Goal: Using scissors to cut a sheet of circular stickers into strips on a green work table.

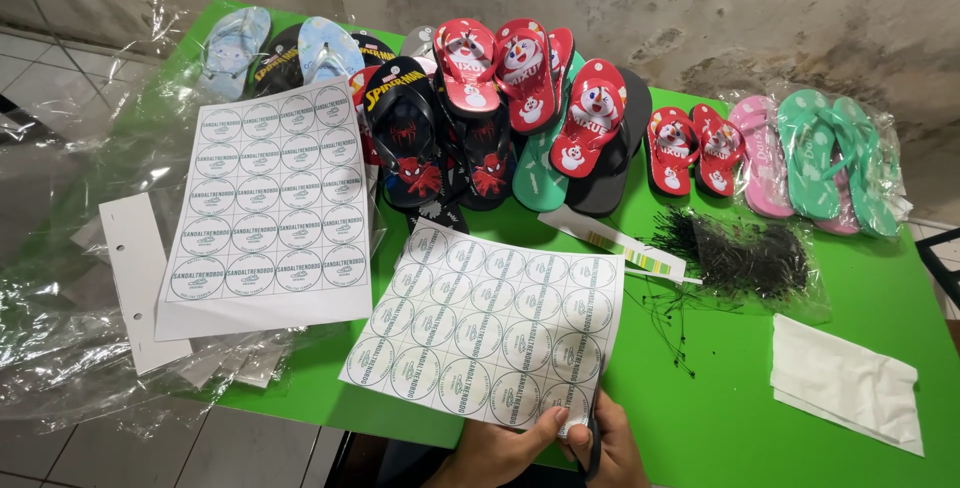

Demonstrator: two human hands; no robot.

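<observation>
A white sheet of round green-printed stickers (490, 323) lies on the green table (720, 418) right in front of me. My left hand (500, 451) pinches its near corner, with the thumb on top of the paper. My right hand (615, 443) is close beside it at the same corner, curled around a thin black tool (593, 440) that looks like scissors. Only the tool's edge shows. Both hands are partly cut off by the bottom of the view.
A second sticker sheet (268, 198) lies to the left over clear plastic wrap (60, 328). Several pairs of printed flip-flops (520, 108) line the back by the wall. A pile of black tag pins (740, 253) and folded white paper (850, 383) sit to the right.
</observation>
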